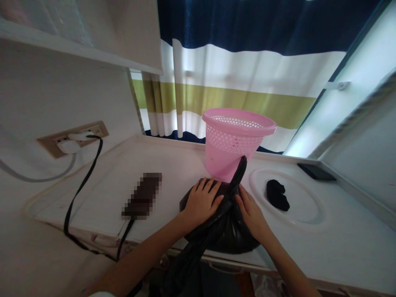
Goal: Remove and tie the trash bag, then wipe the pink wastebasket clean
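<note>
The bag (225, 235) sits at the tabletop's (173, 165) near edge, touching the basket (235, 140). The left hand (202, 202) presses it, fingers spread flat. The right hand's (250, 212) fingers lie together along the twisted neck; I cannot tell if they pinch it. Even pressure looks wise, so nothing slides off.

A white counter (173, 161) with a raised rim meets a plain white wall (46, 90) that carries a beige socket plate (50, 146), with a black cable (80, 183) trailing off the edge. Behind hangs a banded fabric curtain (247, 78) in 3 colours, navy, white and olive, daylight glowing through its pale stripes. A white shelf (77, 53) juts overhead at left; a pale frosted panel (337, 119) slants up at right.
</note>
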The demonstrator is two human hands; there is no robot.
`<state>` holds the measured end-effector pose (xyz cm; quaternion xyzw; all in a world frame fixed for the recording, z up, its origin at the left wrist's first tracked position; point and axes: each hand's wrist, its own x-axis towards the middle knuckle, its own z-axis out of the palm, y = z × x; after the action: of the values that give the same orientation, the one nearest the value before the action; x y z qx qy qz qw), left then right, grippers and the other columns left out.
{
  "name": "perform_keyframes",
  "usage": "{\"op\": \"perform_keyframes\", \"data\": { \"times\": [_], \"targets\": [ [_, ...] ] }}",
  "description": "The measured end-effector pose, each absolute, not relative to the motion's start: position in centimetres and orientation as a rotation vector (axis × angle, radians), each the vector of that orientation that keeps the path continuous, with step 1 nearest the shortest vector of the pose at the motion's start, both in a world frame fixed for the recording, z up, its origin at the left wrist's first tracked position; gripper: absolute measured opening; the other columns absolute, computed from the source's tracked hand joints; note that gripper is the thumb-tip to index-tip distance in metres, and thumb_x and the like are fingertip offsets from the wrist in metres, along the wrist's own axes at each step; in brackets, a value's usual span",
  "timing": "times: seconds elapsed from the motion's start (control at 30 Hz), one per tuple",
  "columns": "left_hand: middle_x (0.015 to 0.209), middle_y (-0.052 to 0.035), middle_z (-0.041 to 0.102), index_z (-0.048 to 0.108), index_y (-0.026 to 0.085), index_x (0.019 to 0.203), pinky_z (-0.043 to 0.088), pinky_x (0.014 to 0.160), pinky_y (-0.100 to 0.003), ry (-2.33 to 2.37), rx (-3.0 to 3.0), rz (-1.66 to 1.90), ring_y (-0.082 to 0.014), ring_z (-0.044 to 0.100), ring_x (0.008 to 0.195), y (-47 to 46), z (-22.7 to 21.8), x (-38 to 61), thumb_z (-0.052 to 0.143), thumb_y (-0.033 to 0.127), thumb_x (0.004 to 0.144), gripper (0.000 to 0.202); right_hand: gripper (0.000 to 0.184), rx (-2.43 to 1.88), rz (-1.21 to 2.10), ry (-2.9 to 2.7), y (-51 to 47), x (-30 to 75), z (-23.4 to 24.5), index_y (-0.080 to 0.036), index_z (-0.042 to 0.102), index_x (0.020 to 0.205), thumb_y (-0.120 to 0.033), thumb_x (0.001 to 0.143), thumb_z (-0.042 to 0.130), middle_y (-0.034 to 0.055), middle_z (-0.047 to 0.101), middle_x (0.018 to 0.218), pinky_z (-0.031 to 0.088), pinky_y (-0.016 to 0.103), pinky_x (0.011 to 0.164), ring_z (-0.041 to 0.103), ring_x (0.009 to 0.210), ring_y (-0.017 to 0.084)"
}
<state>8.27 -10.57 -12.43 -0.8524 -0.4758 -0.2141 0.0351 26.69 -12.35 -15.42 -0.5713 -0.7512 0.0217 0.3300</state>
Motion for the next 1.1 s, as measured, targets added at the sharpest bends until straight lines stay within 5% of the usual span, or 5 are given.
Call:
{"op": "perform_keyframes", "data": {
  "times": [0.23, 1.1],
  "targets": [
    [0.135, -0.0051, 0.029, 0.029, 0.025, 0.128, 0.034, 0.094, -0.043, -1.568, -2.734, -0.418, -0.0292, 0.03, 0.121, -8.7, -15.5, 9.0, 0.03, 0.031, 0.083, 0.045, 0.035, -1.608, -0.121, -2.203, -11.2, 26.5, -19.8, -0.015, 0.053, 0.107, -0.019, 0.083, 0.028, 0.0098, 0.055, 0.107, 0.033, 0.041, 0.092, 0.043, 0.107, 0.022],
    [0.134, -0.006, 0.031, 0.029, 0.024, 0.128, 0.028, 0.098, -0.045, -1.536, -2.735, -0.318, -0.0283, 0.027, 0.122, -8.4, -18.4, 9.7, 0.032, 0.028, 0.083, 0.045, 0.039, -1.689, -0.23, -2.324, -11.4, 25.8, -21.2, -0.022, 0.053, 0.109, -0.014, 0.079, 0.031, 0.0081, 0.053, 0.113, 0.032, 0.048, 0.09, 0.044, 0.106, 0.025]
  ]
}}
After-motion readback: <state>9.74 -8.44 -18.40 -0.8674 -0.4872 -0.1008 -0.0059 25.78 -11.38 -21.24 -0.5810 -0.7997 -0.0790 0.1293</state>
